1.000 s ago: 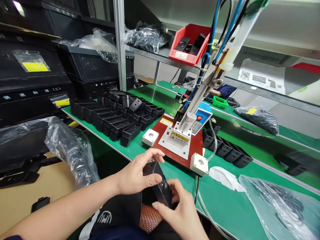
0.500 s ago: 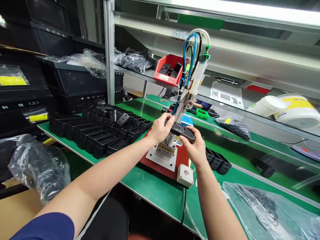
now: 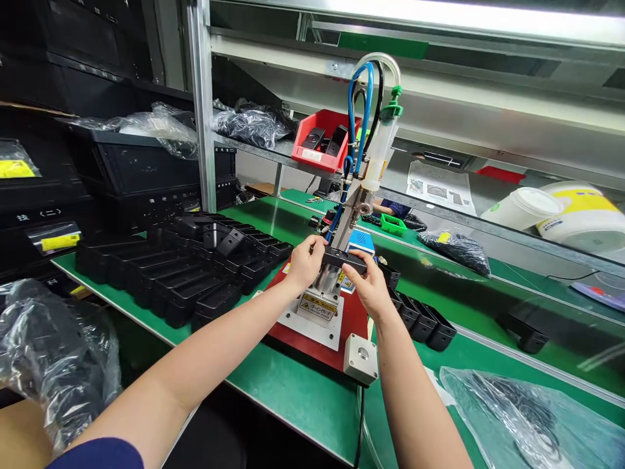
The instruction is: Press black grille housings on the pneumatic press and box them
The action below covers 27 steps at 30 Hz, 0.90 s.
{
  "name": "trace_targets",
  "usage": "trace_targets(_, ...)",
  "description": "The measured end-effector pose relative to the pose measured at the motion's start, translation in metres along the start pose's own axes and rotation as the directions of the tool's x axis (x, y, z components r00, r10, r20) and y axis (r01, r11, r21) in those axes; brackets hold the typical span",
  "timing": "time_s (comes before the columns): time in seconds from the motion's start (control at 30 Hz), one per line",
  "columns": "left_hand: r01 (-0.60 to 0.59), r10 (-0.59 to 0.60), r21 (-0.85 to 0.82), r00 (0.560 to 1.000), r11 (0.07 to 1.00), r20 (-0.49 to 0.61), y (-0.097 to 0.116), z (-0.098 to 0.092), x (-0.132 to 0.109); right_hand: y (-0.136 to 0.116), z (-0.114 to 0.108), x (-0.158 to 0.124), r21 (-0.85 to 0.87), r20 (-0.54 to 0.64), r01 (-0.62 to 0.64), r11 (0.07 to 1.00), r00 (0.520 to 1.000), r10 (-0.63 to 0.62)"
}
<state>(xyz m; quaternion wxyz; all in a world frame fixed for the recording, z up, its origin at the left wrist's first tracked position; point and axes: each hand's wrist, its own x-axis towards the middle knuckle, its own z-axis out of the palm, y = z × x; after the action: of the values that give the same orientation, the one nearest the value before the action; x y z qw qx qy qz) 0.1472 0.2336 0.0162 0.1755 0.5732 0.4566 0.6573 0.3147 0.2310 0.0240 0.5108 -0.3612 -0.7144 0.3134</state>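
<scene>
Both my hands hold a black plastic housing (image 3: pixel 344 260) by its ends, just under the metal dispensing head (image 3: pixel 349 218) of a bench machine. My left hand (image 3: pixel 307 262) grips the near left end, and my right hand (image 3: pixel 366 285) pinches the right end. The housing lies nearly flat and edge-on to me, above the steel plate (image 3: pixel 317 309) on the machine's red base (image 3: pixel 344 322). A clear syringe (image 3: pixel 378 156) with blue and black hoses stands above the head. A white button box (image 3: pixel 360 358) sits below my right wrist.
Several rows of black housings (image 3: pixel 170 277) stand on the green bench (image 3: pixel 288 381) to the left, with more (image 3: pixel 422 322) to the right. Plastic bags (image 3: pixel 512 423) lie at the lower right. A red bin (image 3: pixel 317 140) sits on the shelf. A co-worker's arm (image 3: pixel 390 208) shows beyond.
Both hands have brought the housing slightly lower and closer to the dispensing head, and it now shows more edge-on. A second earlier, it was down near my lap.
</scene>
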Motion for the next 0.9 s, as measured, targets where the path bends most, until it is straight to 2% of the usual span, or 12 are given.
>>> trace_targets(0.13, -0.037, 0.037, -0.006, 0.999, 0.999, -0.034, -0.002, 0.001, -0.008, 0.005, -0.002, 0.0, 0.046, 0.068, 0.022, 0.999, 0.997, -0.025)
trace_targets(0.47, -0.062, 0.061, 0.072, 0.998, 0.996, 0.017, -0.007, 0.001, -0.006, 0.013, 0.003, -0.007, 0.025, 0.042, -0.006, 1.0, 0.999, 0.004)
trace_targets(0.57, -0.081, 0.077, 0.117, 0.996, 0.99, 0.033, -0.003, -0.011, -0.012, 0.01, 0.004, -0.019, -0.069, 0.006, -0.003, 0.998, 1.0, 0.003)
trace_targets(0.67, -0.121, 0.124, 0.172, 0.992, 0.978, -0.004, -0.01, -0.043, -0.04, 0.011, -0.012, -0.054, -0.196, -0.157, -0.034, 0.98, 0.988, 0.003)
trace_targets(0.73, -0.159, 0.168, 0.219, 0.985, 0.963, -0.027, -0.028, -0.07, -0.07, 0.019, -0.042, -0.092, -0.312, -0.351, -0.133, 0.941, 0.936, 0.016)
trace_targets(0.8, -0.207, 0.229, 0.353, 0.973, 0.913, -0.021, -0.053, -0.095, -0.101, 0.036, -0.089, -0.136, -0.431, -0.554, -0.385, 0.816, 0.827, 0.097)
trace_targets(0.87, -0.225, 0.226, 0.455, 0.973, 0.862, 0.054, -0.078, -0.11, -0.125, 0.06, -0.144, -0.179, -0.453, -0.707, -0.68, 0.576, 0.668, 0.232)
trace_targets(0.9, -0.233, 0.214, 0.477, 0.972, 0.848, 0.095, -0.087, -0.114, -0.134, 0.074, -0.172, -0.198, -0.455, -0.749, -0.77, 0.447, 0.602, 0.276)
